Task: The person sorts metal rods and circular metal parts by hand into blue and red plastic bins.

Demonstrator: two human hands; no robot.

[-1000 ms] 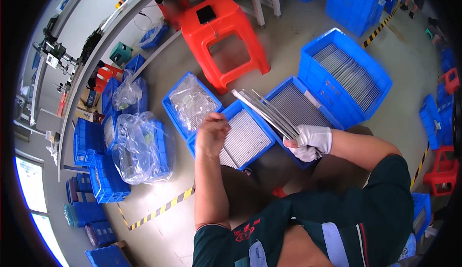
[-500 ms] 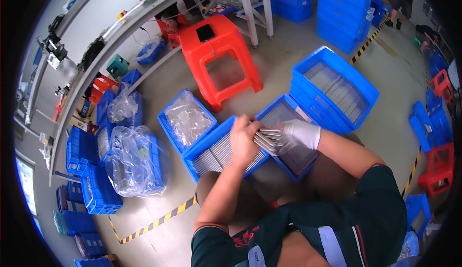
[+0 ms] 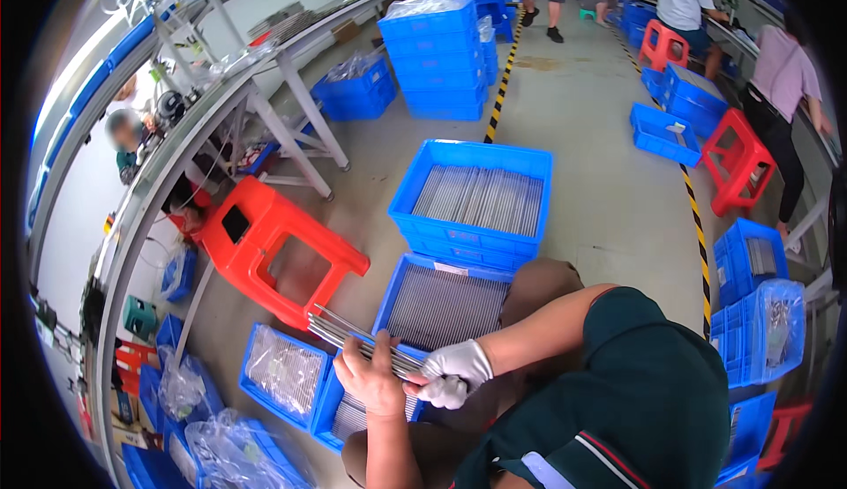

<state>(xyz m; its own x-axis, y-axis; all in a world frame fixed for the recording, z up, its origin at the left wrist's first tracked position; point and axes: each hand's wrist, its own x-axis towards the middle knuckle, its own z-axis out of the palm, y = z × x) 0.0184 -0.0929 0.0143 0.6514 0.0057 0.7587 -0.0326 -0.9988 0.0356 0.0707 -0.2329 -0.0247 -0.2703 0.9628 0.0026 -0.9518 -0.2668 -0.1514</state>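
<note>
Far left: grey bench [image 3: 159, 158] with pale legs, curving along the side. Below its near edge, clear plastic bags [image 3: 234, 449] over blue bins at the bottom of the view.

Next, red stool [image 3: 265, 202], black phone-like slab [image 3: 235, 223] lying toward its left edge. Just in front of the stool, left blue bin [image 3: 273, 408]: rows of rods inside, clear film over them.

Metal rods [image 3: 333, 331], a loose bundle, held off the bins at a slant: free ends up-left by the stool's near leg, other ends down-right at the glove. Bundle passes above the far edge of the near blue bin [image 3: 328, 414], itself part-filled with pale rods.

Left hand [image 3: 371, 381]: bare, above the near bin, fingers bent against the bundle. Can't tell if it's actually pinching.

Middle blue bin [image 3: 391, 288]: dense grey rods, pale label on its far rim. Right hand [image 3: 454, 374]: white glove, closed around the bundle's lower end, near that bin's near edge.

Behind the middle bin's far edge, taller blue bin [image 3: 468, 242], rods packed in rows. Bin stack [image 3: 437, 66] further back, bagged on top. Striped floor tape [image 3: 697, 216] right of that. Far right: more blue bins, one bagged [image 3: 763, 330], under another red stool [image 3: 739, 163] in view.
</note>
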